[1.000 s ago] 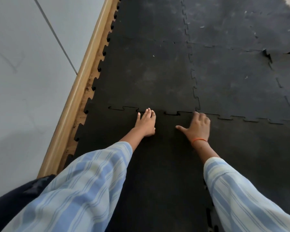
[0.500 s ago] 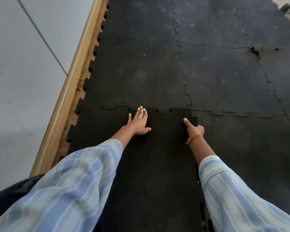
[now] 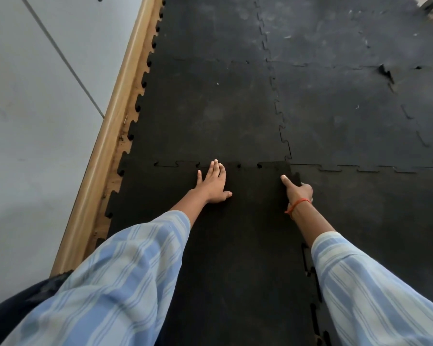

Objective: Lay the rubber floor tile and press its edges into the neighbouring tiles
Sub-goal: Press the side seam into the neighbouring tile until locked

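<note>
The black rubber floor tile (image 3: 235, 245) lies under both arms, its toothed far edge against the neighbouring tile ahead (image 3: 210, 108). My left hand (image 3: 211, 183) rests flat on it, fingers reaching the far seam. My right hand (image 3: 299, 191) is at the tile's right edge near the far corner. Its thumb lies on top and its fingers curl out of sight over the edge. That corner sits slightly higher than the right-hand neighbouring tile (image 3: 373, 208). Open notches show along the far seam.
A wooden skirting board (image 3: 105, 151) and grey wall (image 3: 35, 121) run along the left, with tile teeth touching the skirting. More laid black tiles stretch ahead and right, and one seam has a torn, lifted spot (image 3: 385, 72). Dark clothing (image 3: 10, 308) is at the lower left.
My right hand has left the far seam and come back to the tile's right edge, thumb out along it. My left hand has stayed flat near the far seam, thumb now spread.
</note>
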The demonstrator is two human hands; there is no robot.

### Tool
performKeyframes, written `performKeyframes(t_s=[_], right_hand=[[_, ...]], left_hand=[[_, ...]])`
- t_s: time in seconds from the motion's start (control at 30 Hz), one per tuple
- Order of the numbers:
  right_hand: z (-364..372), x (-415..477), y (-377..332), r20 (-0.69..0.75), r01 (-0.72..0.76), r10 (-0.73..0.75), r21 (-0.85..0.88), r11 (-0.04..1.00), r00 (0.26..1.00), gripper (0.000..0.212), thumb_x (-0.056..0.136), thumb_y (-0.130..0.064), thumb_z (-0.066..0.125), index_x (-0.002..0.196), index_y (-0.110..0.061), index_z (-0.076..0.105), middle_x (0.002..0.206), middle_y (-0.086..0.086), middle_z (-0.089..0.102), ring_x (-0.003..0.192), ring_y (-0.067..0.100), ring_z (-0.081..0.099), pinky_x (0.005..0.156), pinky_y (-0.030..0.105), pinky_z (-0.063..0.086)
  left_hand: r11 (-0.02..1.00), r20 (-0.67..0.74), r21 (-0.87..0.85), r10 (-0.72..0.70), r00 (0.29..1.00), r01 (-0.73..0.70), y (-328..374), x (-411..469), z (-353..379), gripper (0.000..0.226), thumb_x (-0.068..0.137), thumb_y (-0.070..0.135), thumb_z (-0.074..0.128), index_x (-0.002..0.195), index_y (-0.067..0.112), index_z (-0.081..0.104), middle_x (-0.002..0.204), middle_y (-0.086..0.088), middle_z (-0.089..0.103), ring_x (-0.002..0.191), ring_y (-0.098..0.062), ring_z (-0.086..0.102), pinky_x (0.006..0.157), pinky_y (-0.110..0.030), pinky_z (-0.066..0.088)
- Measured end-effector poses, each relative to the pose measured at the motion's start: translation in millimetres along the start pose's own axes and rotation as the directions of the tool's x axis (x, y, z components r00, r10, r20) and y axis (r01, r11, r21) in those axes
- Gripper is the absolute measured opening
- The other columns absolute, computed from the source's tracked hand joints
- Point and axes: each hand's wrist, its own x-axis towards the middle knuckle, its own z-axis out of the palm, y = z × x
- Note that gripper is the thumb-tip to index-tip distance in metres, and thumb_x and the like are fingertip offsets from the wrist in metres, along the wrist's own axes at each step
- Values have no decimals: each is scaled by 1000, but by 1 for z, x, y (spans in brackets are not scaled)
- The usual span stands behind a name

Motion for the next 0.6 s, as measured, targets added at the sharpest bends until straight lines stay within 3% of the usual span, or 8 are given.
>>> performKeyframes(t_s=[0.27, 0.37, 0.43, 0.5, 0.53, 0.6], right_hand=[[5, 4, 1, -37, 12, -14, -34, 999, 999, 65, 81, -45, 70, 128, -4, 52, 133, 17, 52, 127, 34, 45, 107, 53, 37], [-1, 0, -7, -18, 62, -70, -298, 953, 997, 70, 83, -48, 66, 133, -4, 45, 140, 19, 43, 134, 36, 33, 107, 53, 37], [-8, -9, -13, -91, 169, -274, -592, 788, 958, 69, 81, -42, 71, 131, -5, 41, 140, 21, 36, 131, 38, 32, 101, 51, 43], [-3, -20, -16, -29, 346, -520, -714, 608, 854, 64, 82, -30, 71, 132, -5, 40, 142, 21, 33, 130, 37, 33, 99, 47, 44], [5, -27, -15, 85, 450, -580, -725, 522, 810, 62, 86, -25, 67, 137, -4, 37, 147, 21, 30, 135, 36, 30, 104, 45, 40], [31, -40, -5, 457, 691, -607, -689, 221, 650, 61, 96, -16, 50, 148, -2, 22, 158, 19, 15, 146, 31, 15, 119, 37, 22]], left_hand=[[1000, 2, 22, 12, 1000, -12, -3, 1, -1, 92, 96, 39, 50, 149, 3, -16, 157, -14, -27, 145, -24, -24, 115, -54, -7], [997, 25, 76, -14, 1000, 12, 2, 1, -4, 93, 96, 41, 50, 149, 2, -16, 156, -15, -28, 144, -25, -24, 115, -54, -8], [988, 41, 147, -50, 998, 43, 8, 2, -7, 94, 95, 42, 50, 149, 1, -16, 155, -17, -28, 144, -27, -24, 115, -55, -8], [976, 37, 206, -78, 996, 69, 12, 3, -12, 95, 95, 43, 50, 149, 1, -16, 155, -17, -29, 144, -27, -25, 115, -56, -7], [974, 37, 217, -76, 996, 66, 13, 2, -13, 94, 96, 43, 49, 149, 2, -16, 155, -16, -29, 144, -26, -25, 115, -56, -7], [966, 9, 255, -45, 999, 41, 13, -1, -9, 89, 97, 43, 46, 150, 6, -14, 156, -11, -29, 145, -23, -23, 115, -57, -6]])
